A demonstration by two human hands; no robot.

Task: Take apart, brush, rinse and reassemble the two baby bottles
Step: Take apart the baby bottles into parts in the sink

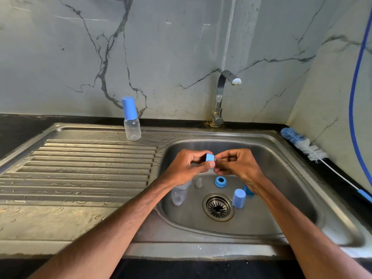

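On the drainboard at left, we are seeing one capped bottle (131, 119) standing whole, so we are judging that one either finished or not yet started. In the sink basin (281, 178), a clear bottle body (179, 195), a teat (198, 183), a blue ring (220, 182) and a blue cap (239, 198) are lying apart. Our left hand (186, 168) is pinching a second blue collar (209, 158) while our right hand (237, 164) is closing fingertips on something at its rim, probably its teat. The brush (304, 146) is lying at right.
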